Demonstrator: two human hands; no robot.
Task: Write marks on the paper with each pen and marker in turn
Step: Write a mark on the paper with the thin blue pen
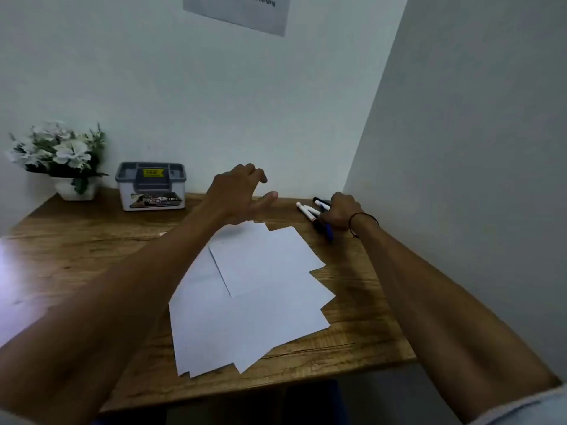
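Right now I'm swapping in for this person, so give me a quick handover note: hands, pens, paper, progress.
Left hand: open, raised over the far end of the paper sheets, holding nothing.
Right hand: on the cluster of pens and markers at the table's far right; grip hidden.
Done: only one small dot shows on the top sheet.
Left: write marks with each pen and marker in turn.

A wooden bench (76,256) sits tucked into a corner where two plain pale walls (184,87) meet. A printed notice (239,10) hangs high on the back wall. At the bench's far left stand a white pot of pale flowers (61,157) and, beside it, a grey-lidded plastic box (151,185); the light is dim and cool.
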